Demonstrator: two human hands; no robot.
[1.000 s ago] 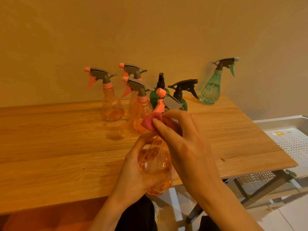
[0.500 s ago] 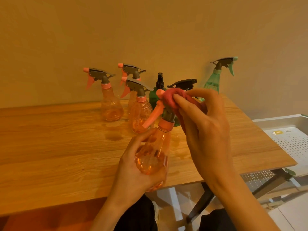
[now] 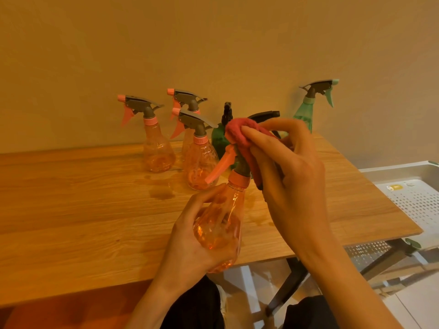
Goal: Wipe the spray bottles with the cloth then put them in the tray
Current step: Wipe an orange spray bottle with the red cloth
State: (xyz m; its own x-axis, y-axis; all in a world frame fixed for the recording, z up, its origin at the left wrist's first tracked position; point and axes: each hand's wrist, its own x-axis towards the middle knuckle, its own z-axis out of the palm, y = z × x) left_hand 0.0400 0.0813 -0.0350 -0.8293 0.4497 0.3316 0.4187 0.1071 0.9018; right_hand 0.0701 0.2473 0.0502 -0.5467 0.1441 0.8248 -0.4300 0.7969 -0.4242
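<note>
Your left hand (image 3: 190, 241) grips the orange bottle (image 3: 219, 224) low; hold it firm. Your right hand (image 3: 289, 176) pinches the cloth (image 3: 240, 135) over the sprayer; rub all around. The tray (image 3: 413, 198) waits far right.

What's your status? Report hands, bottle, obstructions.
Left hand grips clear orange plastic spray bottle. Right hand pinches red cloth over its nozzle head. Nothing blocking white perforated tray.
</note>
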